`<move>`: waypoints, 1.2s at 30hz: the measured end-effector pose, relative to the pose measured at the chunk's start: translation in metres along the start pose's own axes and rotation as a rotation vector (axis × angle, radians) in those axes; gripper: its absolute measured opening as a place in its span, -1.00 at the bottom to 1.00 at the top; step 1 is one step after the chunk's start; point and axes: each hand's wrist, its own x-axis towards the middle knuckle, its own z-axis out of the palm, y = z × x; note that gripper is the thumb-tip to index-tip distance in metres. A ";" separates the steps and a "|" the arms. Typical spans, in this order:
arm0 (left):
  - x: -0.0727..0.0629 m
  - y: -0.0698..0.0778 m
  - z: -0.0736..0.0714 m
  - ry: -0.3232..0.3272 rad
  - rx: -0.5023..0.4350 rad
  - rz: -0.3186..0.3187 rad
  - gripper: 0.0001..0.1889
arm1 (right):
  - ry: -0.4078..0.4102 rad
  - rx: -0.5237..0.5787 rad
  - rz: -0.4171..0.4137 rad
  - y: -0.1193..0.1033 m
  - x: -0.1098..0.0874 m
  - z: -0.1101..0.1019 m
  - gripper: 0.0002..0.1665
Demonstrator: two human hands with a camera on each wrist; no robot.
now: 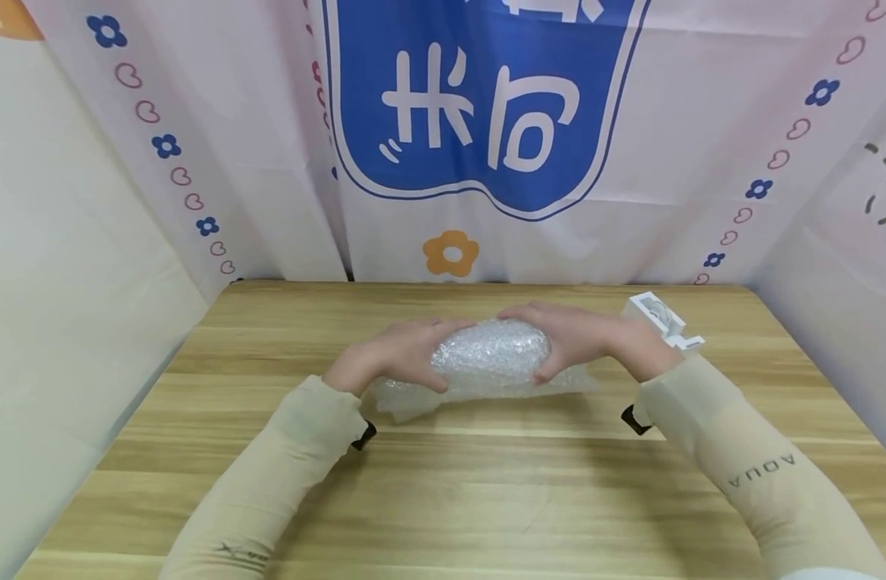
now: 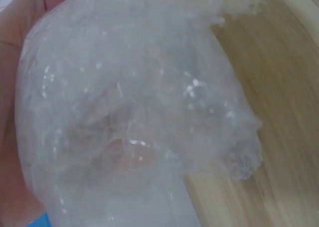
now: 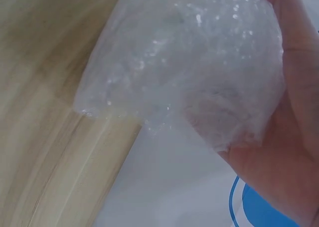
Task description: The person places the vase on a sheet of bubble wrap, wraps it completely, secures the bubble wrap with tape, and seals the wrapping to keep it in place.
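Note:
A bundle of clear bubble wrap (image 1: 495,354) lies across the middle of the table in the head view, its loose ends spreading out left and right. My left hand (image 1: 403,354) grips its left part, thumb on the near side and fingers over the top. On the other side my right hand (image 1: 569,334) holds the right part the same way. In the left wrist view the rolled film (image 2: 134,102) fills most of the picture, with the palm behind it. The right wrist view shows the crinkled wrap (image 3: 189,57) against the right palm. Whatever is inside the wrap is hidden.
A white tape dispenser (image 1: 656,314) with a roll in it stands at the back right of the wooden table (image 1: 479,499), just behind the right wrist. A printed cloth (image 1: 392,225) hangs along the table's back edge, and pale walls close both sides.

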 end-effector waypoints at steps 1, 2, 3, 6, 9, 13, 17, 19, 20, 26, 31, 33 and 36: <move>0.000 0.000 0.000 0.001 -0.002 0.000 0.10 | 0.014 -0.005 -0.007 0.000 -0.001 0.001 0.25; 0.000 0.000 0.001 0.004 -0.005 0.003 0.10 | 0.026 -0.011 -0.009 0.000 -0.003 0.002 0.25; 0.001 0.000 0.002 0.005 -0.005 0.003 0.09 | 0.038 -0.017 -0.011 0.000 -0.004 0.004 0.25; 0.001 0.001 0.003 0.014 0.001 0.007 0.09 | 0.075 -0.050 -0.003 -0.001 -0.008 0.007 0.24; 0.001 0.002 0.004 0.024 0.004 0.009 0.08 | 0.123 -0.138 0.013 -0.003 -0.013 0.013 0.24; 0.001 0.002 0.005 0.031 -0.011 0.011 0.08 | 0.239 -0.319 -0.016 -0.011 -0.021 0.026 0.22; -0.001 0.000 0.003 0.033 -0.022 0.014 0.08 | 0.355 -0.479 -0.063 -0.020 -0.030 0.042 0.18; -0.001 -0.001 0.002 0.031 -0.028 0.014 0.07 | 0.381 -0.523 -0.066 -0.023 -0.032 0.048 0.24; -0.001 -0.001 0.002 0.032 -0.029 0.015 0.07 | 0.389 -0.531 -0.068 -0.023 -0.033 0.050 0.30; 0.000 -0.004 0.004 0.058 -0.050 0.027 0.09 | 0.442 -0.512 -0.090 -0.019 -0.031 0.053 0.50; -0.003 -0.007 0.011 0.137 -0.004 0.077 0.12 | 0.460 -0.485 -0.099 -0.017 -0.029 0.055 0.40; -0.006 -0.006 0.014 0.184 0.044 0.114 0.15 | 0.460 -0.475 -0.099 -0.016 -0.028 0.055 0.39; -0.010 -0.002 0.019 0.248 0.169 0.140 0.15 | 0.458 -0.462 -0.102 -0.016 -0.026 0.055 0.39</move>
